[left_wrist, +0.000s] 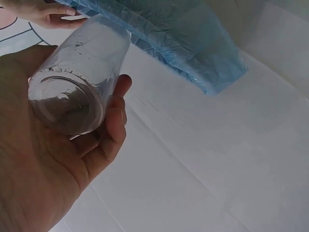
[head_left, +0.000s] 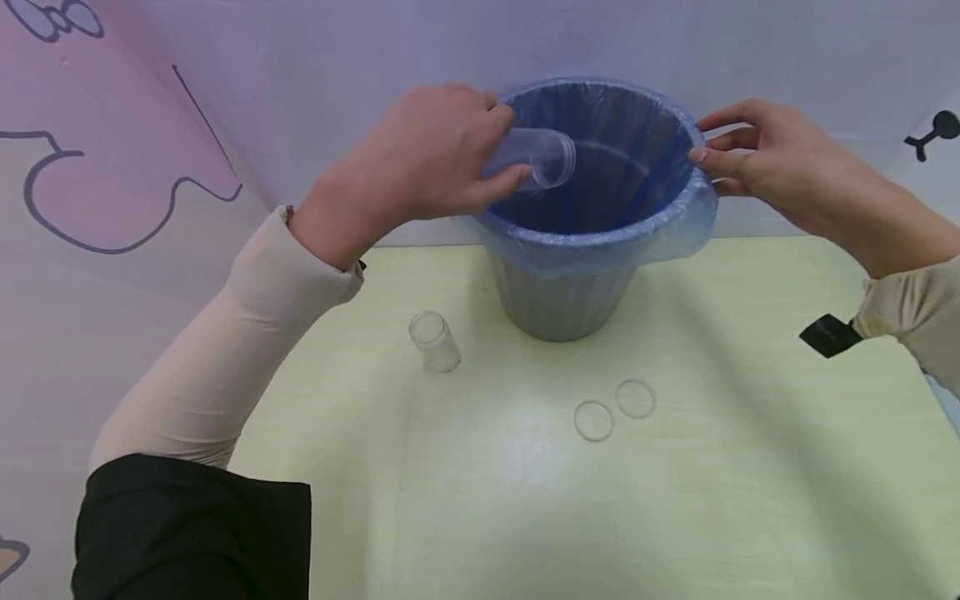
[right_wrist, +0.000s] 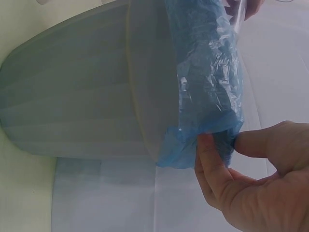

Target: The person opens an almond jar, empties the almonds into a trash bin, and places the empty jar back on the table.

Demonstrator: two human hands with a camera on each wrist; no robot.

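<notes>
Colours and patterns: pale, translucent and clear items on a yellow-green ground.

Bin [head_left: 562,304]: grey, vertically ribbed wall. Bin liner [head_left: 675,229]: translucent blue, crinkled, darker blue inside. Jar [head_left: 543,157] in the left hand [head_left: 420,162]: clear, colourless, with fine dark specks on the inner wall. Second jar [head_left: 435,340]: clear, colourless. Two round lids [head_left: 594,419] [head_left: 635,398]: clear, showing only as faint rings. Tabletop [head_left: 480,500]: pale yellow-green, plain. Backdrop [head_left: 112,167]: pink at left with dark grey cartoon outlines, pale lilac-white behind the bin. Sleeves [head_left: 225,358]: cream; upper left arm black. Wrist strap [head_left: 828,336]: black.
</notes>
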